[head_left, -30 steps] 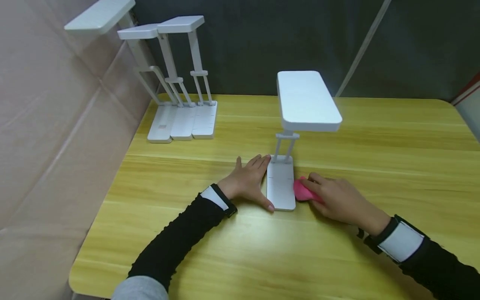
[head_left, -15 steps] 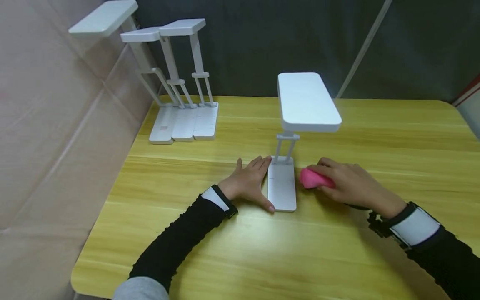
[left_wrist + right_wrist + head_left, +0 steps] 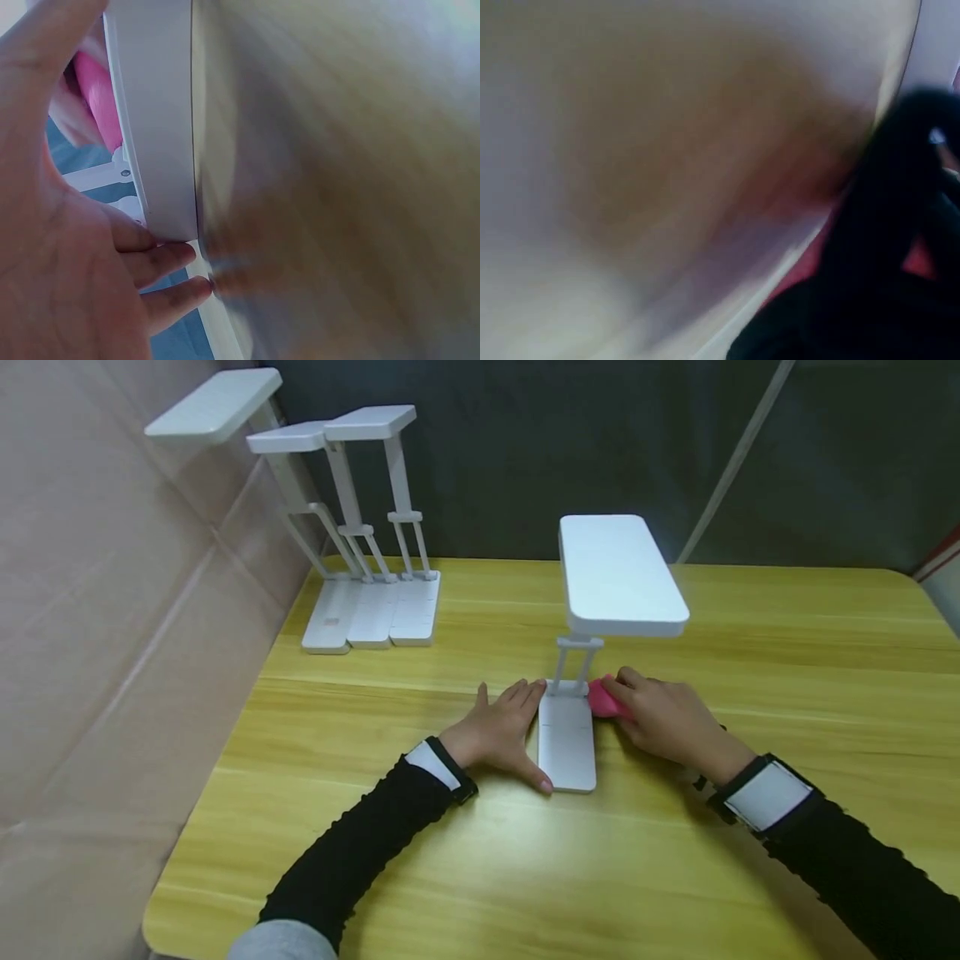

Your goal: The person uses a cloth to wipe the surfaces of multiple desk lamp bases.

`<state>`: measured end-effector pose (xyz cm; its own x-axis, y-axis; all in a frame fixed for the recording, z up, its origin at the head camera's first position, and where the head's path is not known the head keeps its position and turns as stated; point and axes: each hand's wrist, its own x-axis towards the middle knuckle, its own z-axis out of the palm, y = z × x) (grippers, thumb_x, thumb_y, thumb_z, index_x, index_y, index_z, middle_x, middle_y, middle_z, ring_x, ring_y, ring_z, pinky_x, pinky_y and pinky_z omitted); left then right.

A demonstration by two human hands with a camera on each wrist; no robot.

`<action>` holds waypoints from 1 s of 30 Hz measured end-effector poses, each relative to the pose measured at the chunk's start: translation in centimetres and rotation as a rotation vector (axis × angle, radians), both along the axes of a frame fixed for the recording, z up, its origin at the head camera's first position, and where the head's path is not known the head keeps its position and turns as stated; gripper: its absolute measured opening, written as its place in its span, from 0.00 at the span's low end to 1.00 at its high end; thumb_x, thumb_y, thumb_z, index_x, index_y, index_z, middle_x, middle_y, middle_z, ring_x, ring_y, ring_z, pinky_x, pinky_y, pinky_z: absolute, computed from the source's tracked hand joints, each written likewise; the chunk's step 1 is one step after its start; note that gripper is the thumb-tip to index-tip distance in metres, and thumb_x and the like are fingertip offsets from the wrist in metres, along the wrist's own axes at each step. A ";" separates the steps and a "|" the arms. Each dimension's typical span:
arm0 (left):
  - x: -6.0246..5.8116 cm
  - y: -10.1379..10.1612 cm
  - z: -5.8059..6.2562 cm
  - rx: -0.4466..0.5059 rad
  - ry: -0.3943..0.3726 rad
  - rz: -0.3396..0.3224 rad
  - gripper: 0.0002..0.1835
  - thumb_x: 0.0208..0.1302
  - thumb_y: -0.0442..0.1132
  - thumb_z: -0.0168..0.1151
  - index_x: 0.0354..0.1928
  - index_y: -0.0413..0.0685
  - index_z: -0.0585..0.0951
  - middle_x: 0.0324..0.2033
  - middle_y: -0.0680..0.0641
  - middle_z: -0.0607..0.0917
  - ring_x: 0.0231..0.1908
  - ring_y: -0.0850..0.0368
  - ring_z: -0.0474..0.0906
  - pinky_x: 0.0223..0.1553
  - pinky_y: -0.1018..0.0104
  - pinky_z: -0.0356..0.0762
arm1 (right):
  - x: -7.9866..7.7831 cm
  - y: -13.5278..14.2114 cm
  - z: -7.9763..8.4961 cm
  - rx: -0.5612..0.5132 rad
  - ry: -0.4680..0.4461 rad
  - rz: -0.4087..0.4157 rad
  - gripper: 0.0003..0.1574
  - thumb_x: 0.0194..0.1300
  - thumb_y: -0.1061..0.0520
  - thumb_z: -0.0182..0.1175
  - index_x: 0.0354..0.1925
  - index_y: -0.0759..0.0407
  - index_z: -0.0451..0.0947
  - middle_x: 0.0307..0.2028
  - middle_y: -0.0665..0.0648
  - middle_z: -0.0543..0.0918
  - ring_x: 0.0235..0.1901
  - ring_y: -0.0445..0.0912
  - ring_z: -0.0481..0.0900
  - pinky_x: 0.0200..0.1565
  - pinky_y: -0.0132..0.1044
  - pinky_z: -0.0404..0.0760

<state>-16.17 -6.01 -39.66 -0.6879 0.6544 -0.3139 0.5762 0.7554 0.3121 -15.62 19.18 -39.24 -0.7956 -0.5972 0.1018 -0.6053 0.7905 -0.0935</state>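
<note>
A white desk lamp point(image 3: 568, 743) stands upright on the table, its flat panel head point(image 3: 622, 572) raised over the base. My left hand point(image 3: 504, 735) touches the left side of the base, thumb at the near corner and straight fingers by the far end. The left wrist view shows those fingers point(image 3: 169, 262) against the base's side wall point(image 3: 161, 112). My right hand point(image 3: 660, 714) pinches a bunched pink cloth point(image 3: 606, 700) at the right edge of the base, near the hinge struts. Dark blurred shapes hide most of that hand in the right wrist view.
Several similar white lamps point(image 3: 371, 614) stand side by side at the table's far left corner, heads raised. A dark curtain point(image 3: 487, 468) hangs behind the wooden table point(image 3: 420, 860). Pale cloth point(image 3: 97, 652) covers the left side.
My right hand drew the pink cloth away from the base, then brought it back against the right edge, farther up toward the struts. My left hand stays at the base.
</note>
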 end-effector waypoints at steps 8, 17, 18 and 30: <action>0.0 0.0 0.4 -0.013 0.014 -0.006 0.74 0.27 0.80 0.59 0.67 0.47 0.33 0.69 0.46 0.41 0.67 0.50 0.34 0.57 0.31 0.34 | 4.0 0.7 0.2 -0.009 -0.004 0.136 0.29 0.52 0.54 0.64 0.53 0.59 0.72 0.36 0.53 0.72 0.19 0.38 0.64 0.18 0.31 0.68; 0.1 0.0 0.2 -0.028 0.001 -0.010 0.72 0.30 0.80 0.58 0.67 0.48 0.32 0.69 0.47 0.40 0.67 0.52 0.34 0.57 0.31 0.33 | 8.5 1.5 -0.1 -0.103 -0.039 0.279 0.32 0.49 0.53 0.64 0.55 0.52 0.71 0.42 0.47 0.74 0.29 0.38 0.72 0.23 0.32 0.75; 0.1 0.0 0.2 -0.034 -0.001 -0.014 0.71 0.31 0.80 0.57 0.67 0.48 0.32 0.69 0.47 0.40 0.67 0.52 0.34 0.57 0.30 0.34 | 9.0 1.5 -0.1 -0.126 -0.046 0.302 0.32 0.50 0.53 0.64 0.55 0.51 0.71 0.43 0.46 0.74 0.30 0.37 0.72 0.24 0.31 0.75; 0.3 0.2 0.3 -0.037 0.007 -0.002 0.68 0.35 0.78 0.57 0.67 0.47 0.33 0.69 0.48 0.40 0.67 0.51 0.35 0.57 0.30 0.37 | 11.3 -6.0 -0.5 0.009 0.190 0.456 0.28 0.56 0.53 0.58 0.55 0.58 0.69 0.47 0.55 0.73 0.35 0.48 0.76 0.22 0.37 0.76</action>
